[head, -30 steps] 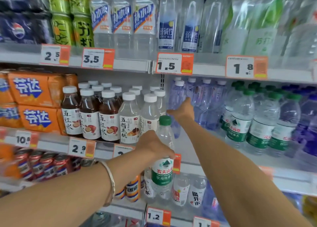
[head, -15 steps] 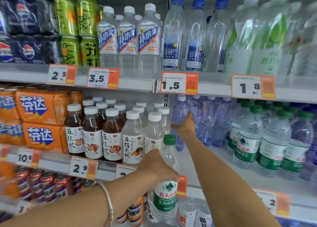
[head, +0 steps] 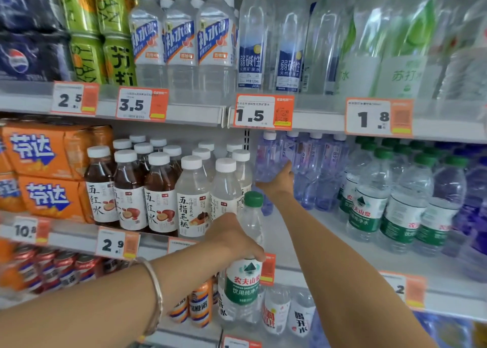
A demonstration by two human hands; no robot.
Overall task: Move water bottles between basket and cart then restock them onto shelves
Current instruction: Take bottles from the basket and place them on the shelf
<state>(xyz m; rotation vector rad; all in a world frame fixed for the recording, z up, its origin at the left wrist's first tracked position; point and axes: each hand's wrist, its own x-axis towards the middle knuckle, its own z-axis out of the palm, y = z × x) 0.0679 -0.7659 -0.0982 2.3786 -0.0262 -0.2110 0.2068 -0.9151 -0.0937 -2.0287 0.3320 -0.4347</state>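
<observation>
My left hand (head: pixel 233 238) grips a clear water bottle with a green cap and a green-and-white label (head: pixel 243 282), held upright in front of the middle shelf edge. My right hand (head: pixel 279 181) reaches deep into the middle shelf and holds a clear purple-tinted bottle (head: pixel 266 160) at the left end of a row of such bottles. To the right on the same shelf stand several green-capped water bottles (head: pixel 369 197) of the same kind as the held one.
The middle shelf floor (head: pixel 303 231) shows white between the purple bottles and its front edge. Tea and juice bottles (head: pixel 160 189) stand left of my hands, orange soda packs (head: pixel 44 160) further left. The upper shelf carries tall water bottles (head: pixel 253 39) and cans; price tags (head: pixel 263 112) line the edges.
The view has moved closer to the shelf. My right hand has closed round the purple-tinted bottle deeper in the shelf. My left hand still holds the green-capped bottle in about the same place.
</observation>
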